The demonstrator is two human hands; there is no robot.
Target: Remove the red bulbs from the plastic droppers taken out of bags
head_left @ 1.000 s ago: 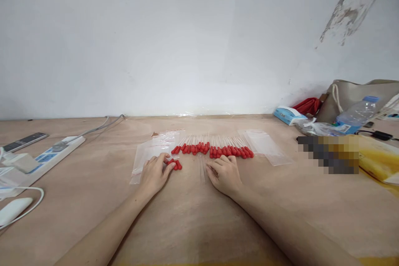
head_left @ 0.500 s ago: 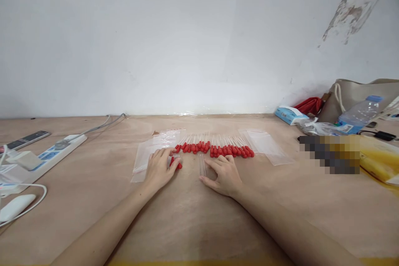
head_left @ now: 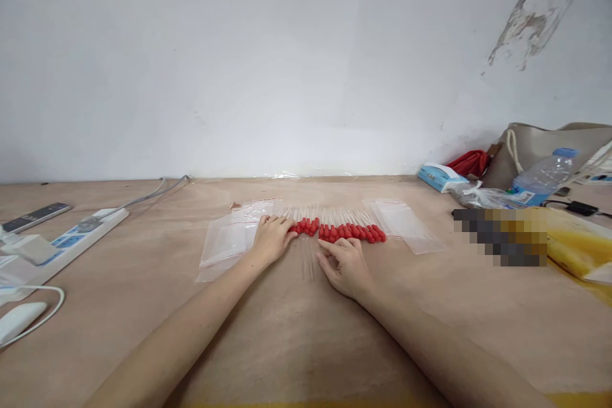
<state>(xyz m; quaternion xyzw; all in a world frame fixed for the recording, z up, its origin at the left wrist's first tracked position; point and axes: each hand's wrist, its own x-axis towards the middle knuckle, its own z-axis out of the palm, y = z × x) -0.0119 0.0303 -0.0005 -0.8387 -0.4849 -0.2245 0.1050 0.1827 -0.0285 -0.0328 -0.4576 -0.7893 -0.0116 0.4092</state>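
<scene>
Across the middle of the table lies a row of thin droppers with red rubber bulbs (head_left: 351,231), the pale stems pointing to the wall and the bulbs towards me. My left hand (head_left: 274,237) is curled over the left end of this row, its thumb and fingers against the bulbs. What lies under those fingers is partly hidden. A few clear thin tubes (head_left: 306,261) rest in front of the row, between my hands. Just right of them my right hand (head_left: 348,266) rests with thumb and forefinger apart, the fingertips close to the bulbs and nothing visible between them.
Clear zip bags lie at both ends of the row, a left bag (head_left: 222,239) and a right bag (head_left: 406,226). A power strip (head_left: 90,239) with cables is at left, near a phone (head_left: 37,217). A tissue pack (head_left: 440,177), bottle (head_left: 545,177) and yellow package (head_left: 574,242) are at right.
My left hand has moved right and slightly away from me, onto the row's left end; the loose red bulbs beneath it no longer show. My right hand has drawn clear of the thin tubes.
</scene>
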